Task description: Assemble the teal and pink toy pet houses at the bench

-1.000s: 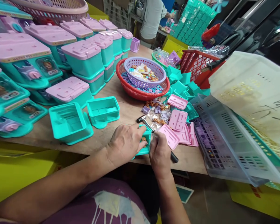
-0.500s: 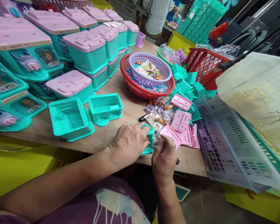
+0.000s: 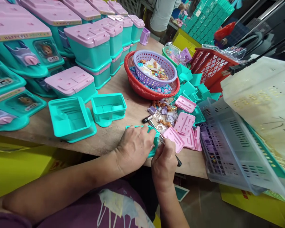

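Observation:
My left hand (image 3: 137, 147) is wrapped over a small teal plastic box (image 3: 154, 144) at the table's front edge, covering most of it. Beside the box's right side, my right hand (image 3: 165, 160) is closed in a pinch. A bit of clear plastic piece (image 3: 160, 141) shows at its fingertips, against the box; the rest is hidden. A hammer (image 3: 147, 119) lies behind both hands, its black handle end (image 3: 179, 161) sticking out past my right hand. Pink lids (image 3: 173, 139) lie just right of the fingers.
Two open teal boxes (image 3: 67, 117) stand to the left, before stacked pink-lidded boxes (image 3: 86, 36). A purple basket (image 3: 155, 83) sits inside a red basket (image 3: 142, 91). Small brown figures (image 3: 166, 123) and loose parts lie behind the hammer. A clear crate (image 3: 228, 142) leans at the right.
My right hand has moved slightly left, bringing the clear plastic piece against the teal box. My left hand has shifted a little right over the box. The view has tilted slightly.

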{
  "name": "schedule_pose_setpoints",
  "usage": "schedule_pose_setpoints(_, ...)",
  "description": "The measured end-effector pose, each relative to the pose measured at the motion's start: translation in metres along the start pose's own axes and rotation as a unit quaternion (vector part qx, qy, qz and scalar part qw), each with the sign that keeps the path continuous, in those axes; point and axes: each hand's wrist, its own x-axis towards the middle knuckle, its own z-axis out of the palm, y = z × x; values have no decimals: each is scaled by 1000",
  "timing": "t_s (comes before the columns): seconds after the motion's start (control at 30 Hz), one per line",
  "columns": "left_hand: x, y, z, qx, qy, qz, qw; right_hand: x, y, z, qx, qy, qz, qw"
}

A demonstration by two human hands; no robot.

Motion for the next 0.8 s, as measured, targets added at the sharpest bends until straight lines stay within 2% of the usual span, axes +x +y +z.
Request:
schedule_pose_setpoints(0.1, -2, 1, 1, 2, 8, 0, 1000, -1, -5, -7, 29, -28, 10, 999)
schedule_pose_setpoints(0.17, -4, -1, 0, 0, 6, 5, 1000, 0, -5, -19, 92, -86, 29, 992)
schedule_pose_setpoints(0.27, -6, -6, -6, -24, -15, 30, 999, 3, 2, -39, 199, -197, 53, 958)
schedule_pose_setpoints(0.37, -7, -14, -18, -64, -54, 63, 994, 6, 15, -51, 262, -255, 53, 929)
schedule_pose_setpoints(0.5, -7, -19, -31, -89, -123, 98, 984, 12, 31, -48, 296, -278, 13, 914)
schedule_pose_setpoints(0.6, -6, -13, -31, -71, -157, 84, 981, 23, 35, -40, 263, -254, -32, 930)
schedule_pose_setpoints(0.7, -7, -4, -26, -19, -157, 56, 986, 40, 35, -33, 208, -234, -88, 946)
schedule_pose_setpoints(0.8, -10, 3, -26, 30, -151, 55, 986, 54, 36, -27, 197, -271, -159, 929)
